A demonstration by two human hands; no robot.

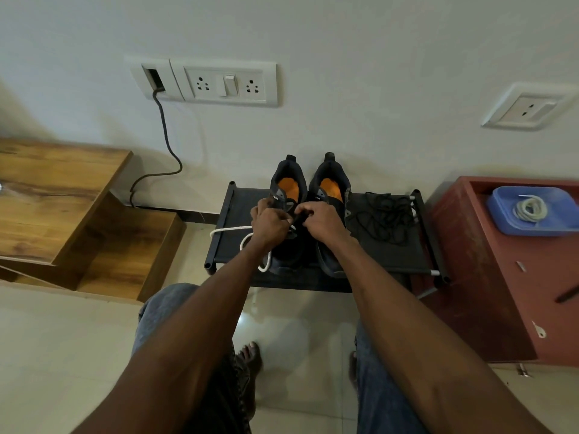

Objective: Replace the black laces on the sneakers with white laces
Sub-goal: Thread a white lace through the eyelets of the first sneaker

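Head view, looking down: two dark sneakers stand side by side at the middle of a low black rack, heels to the wall. Both hands work at the left sneaker. The left hand pinches the white lace, whose loops trail toward the rack's left edge; the right hand curls closed at the eyelets, though on what cannot be told. Removed black laces lie heaped near the rack's right edge; a second white lace waits coiled in a blue tray on the red cabinet. Advice: steady the eyelet flap, feed the tip straight, keep both ends even.
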